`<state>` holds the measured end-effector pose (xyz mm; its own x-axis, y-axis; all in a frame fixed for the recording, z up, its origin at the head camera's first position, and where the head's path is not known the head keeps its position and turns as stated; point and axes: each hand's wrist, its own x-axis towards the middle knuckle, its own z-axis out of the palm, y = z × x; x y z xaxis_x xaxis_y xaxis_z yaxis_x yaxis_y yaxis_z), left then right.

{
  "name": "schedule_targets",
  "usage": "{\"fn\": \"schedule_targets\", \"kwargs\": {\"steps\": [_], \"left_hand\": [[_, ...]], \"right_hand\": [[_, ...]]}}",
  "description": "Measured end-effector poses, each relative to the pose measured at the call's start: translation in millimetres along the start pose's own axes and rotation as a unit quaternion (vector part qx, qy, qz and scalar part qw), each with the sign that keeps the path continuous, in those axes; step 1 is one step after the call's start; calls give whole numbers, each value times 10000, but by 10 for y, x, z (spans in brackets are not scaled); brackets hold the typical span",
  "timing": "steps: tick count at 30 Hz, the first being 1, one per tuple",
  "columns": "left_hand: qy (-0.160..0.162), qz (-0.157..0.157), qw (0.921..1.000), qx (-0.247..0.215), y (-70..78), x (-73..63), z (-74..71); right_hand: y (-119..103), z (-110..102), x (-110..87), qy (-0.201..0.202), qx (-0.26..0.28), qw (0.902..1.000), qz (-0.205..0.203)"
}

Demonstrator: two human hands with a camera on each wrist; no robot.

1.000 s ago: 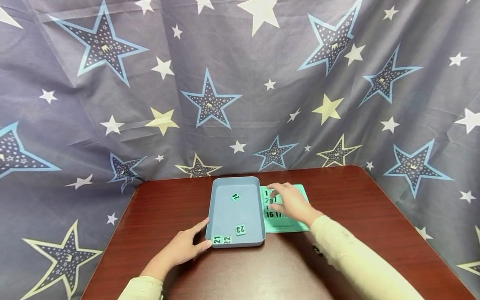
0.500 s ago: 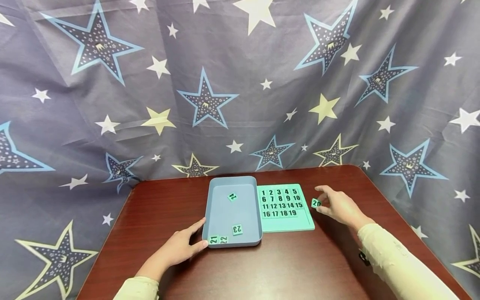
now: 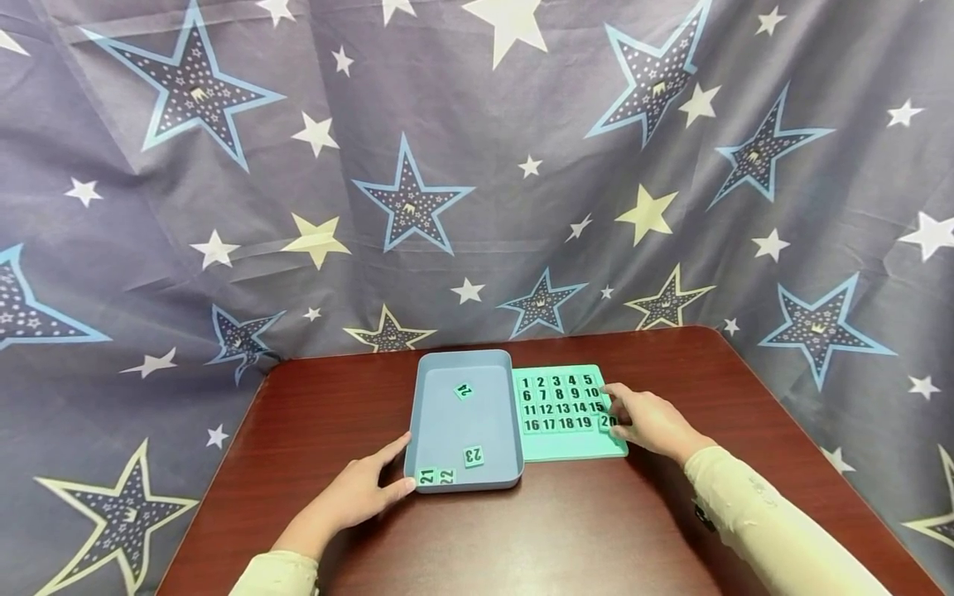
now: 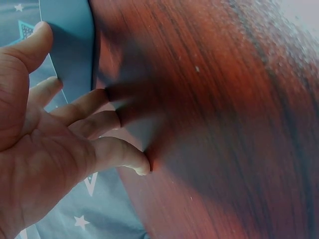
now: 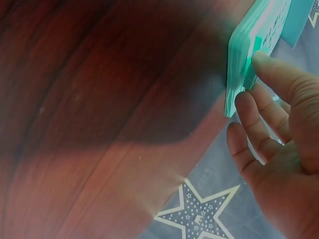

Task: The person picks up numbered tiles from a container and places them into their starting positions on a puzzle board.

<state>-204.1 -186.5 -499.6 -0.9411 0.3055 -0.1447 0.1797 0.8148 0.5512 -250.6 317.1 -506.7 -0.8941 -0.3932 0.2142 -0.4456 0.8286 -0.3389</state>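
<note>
My right hand [image 3: 650, 420] pinches the number tile 20 [image 3: 605, 421] between thumb and fingers, at the right end of the fourth row on the green number board [image 3: 574, 448]. The tile sits slightly askew beside tile 19 [image 3: 584, 422]. In the right wrist view the thumb lies on the green tile [image 5: 252, 69] at the board's edge. My left hand [image 3: 361, 490] rests against the left side of the blue-grey tray [image 3: 468, 422], fingers spread, thumb at its near corner. Tiles 21 [image 3: 426, 476], 22 [image 3: 446, 476], 23 [image 3: 473, 456] and 24 [image 3: 464, 390] lie inside the tray.
The tray and board stand side by side on a dark red wooden table [image 3: 335, 397]. Rows of tiles 1 to 19 fill the upper part of the board. A grey curtain with stars [image 3: 410, 273] hangs behind the table.
My right hand first moved from over the board out to its right with tile 20, then came back left, bringing the tile onto the fourth row. The left hand stays at the tray.
</note>
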Motion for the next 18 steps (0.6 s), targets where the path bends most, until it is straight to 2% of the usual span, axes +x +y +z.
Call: {"fn": "schedule_targets", "kwargs": {"steps": [14,18], "left_hand": [[63,14,10000,39,-7,2,12],[91,52,9999,73,-8,0,11]], "right_hand": [[-16,93,82,-155,-40,9998,-69],[-15,120,99,-142,-21,9999,46]]}}
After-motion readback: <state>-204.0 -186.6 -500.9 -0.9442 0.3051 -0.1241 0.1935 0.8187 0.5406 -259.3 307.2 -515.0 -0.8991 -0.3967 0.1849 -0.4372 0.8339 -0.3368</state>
